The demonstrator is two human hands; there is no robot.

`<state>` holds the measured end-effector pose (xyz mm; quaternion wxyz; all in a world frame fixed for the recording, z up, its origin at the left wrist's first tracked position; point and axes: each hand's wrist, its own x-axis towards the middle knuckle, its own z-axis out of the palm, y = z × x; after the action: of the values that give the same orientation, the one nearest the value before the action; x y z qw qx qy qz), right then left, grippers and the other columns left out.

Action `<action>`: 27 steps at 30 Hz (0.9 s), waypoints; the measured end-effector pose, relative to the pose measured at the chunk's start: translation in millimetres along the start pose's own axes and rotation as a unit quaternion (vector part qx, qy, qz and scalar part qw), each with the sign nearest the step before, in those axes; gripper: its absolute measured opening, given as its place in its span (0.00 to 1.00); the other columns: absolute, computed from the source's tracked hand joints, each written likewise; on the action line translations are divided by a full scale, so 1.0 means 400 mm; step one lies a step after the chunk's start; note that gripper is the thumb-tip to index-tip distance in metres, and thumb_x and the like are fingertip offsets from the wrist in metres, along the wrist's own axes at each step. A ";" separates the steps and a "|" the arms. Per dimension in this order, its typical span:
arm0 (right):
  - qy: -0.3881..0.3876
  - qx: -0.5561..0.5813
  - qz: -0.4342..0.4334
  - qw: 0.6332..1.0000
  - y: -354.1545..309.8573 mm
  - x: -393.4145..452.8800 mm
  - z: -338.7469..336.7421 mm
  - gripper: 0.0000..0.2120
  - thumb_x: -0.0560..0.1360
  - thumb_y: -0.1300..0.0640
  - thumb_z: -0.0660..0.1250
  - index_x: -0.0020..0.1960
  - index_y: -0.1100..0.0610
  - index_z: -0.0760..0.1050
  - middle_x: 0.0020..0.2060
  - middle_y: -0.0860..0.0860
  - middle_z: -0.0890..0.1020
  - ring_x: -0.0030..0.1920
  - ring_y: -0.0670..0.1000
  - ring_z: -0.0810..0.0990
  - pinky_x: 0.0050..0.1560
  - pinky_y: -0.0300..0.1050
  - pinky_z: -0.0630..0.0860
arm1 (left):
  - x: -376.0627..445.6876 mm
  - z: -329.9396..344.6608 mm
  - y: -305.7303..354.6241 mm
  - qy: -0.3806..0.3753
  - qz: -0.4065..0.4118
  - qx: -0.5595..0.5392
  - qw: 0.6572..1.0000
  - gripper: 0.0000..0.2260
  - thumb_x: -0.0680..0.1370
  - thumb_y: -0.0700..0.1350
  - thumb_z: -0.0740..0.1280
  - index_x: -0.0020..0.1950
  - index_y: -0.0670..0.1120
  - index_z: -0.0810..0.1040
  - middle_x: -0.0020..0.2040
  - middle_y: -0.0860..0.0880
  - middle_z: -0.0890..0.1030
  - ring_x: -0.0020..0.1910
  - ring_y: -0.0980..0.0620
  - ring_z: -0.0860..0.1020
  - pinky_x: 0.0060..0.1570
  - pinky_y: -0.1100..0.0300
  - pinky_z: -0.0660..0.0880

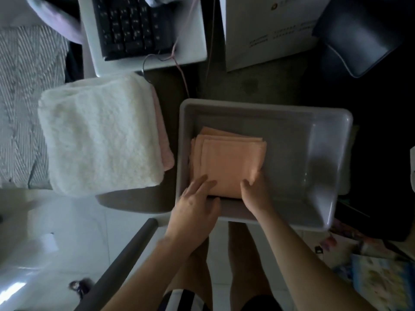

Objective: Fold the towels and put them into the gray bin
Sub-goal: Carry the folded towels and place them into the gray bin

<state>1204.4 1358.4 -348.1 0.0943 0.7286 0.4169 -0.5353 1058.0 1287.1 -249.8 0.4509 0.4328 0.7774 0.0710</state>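
Observation:
A folded orange towel [229, 162] lies in the left half of the gray bin [325, 153], on top of other orange folds. My left hand [197, 198] rests on the towel's near left corner, fingers flat on top and thumb at its near edge. My right hand [256, 191] grips the near right corner, fingers curled on the cloth. A folded white fluffy towel [98, 138] sits left of the bin on a pink towel [165, 144] whose edge shows at its right side.
A black keyboard [132, 25] lies on a white tray at the back. A white box [269, 30] and a dark cushion [359, 34] stand behind the bin. A striped fabric [24, 97] is at far left. My bare legs are below the bin.

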 end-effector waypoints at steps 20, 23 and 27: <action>-0.170 0.103 -0.150 0.968 -0.497 -0.316 0.118 0.27 0.69 0.44 0.71 0.64 0.55 0.74 0.55 0.49 0.82 0.53 0.51 0.82 0.55 0.49 0.80 | -0.027 -0.552 -0.321 0.161 -0.283 -0.354 0.877 0.25 0.66 0.67 0.72 0.48 0.47 0.83 0.49 0.46 0.85 0.47 0.43 0.83 0.49 0.42 0.80; -0.238 0.120 -0.162 0.950 -0.513 -0.339 0.105 0.22 0.69 0.45 0.69 0.61 0.51 0.78 0.51 0.47 0.85 0.52 0.49 0.83 0.56 0.51 0.80 | -0.044 -0.589 -0.309 0.082 -0.230 -0.477 0.844 0.17 0.74 0.60 0.68 0.57 0.53 0.83 0.56 0.47 0.85 0.48 0.46 0.86 0.43 0.48 0.82; -0.271 0.175 -0.223 0.920 -0.467 -0.365 0.026 0.16 0.71 0.49 0.70 0.58 0.48 0.79 0.50 0.43 0.86 0.50 0.44 0.85 0.45 0.37 0.80 | -0.092 -0.609 -0.232 0.062 -0.116 -0.549 0.826 0.14 0.78 0.53 0.65 0.59 0.51 0.84 0.56 0.47 0.85 0.53 0.47 0.85 0.45 0.50 0.83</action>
<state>1053.1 1397.1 -169.3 -0.0468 0.4484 0.4267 -0.7840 823.6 1271.3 -130.7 0.5702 0.0156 0.6806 0.4599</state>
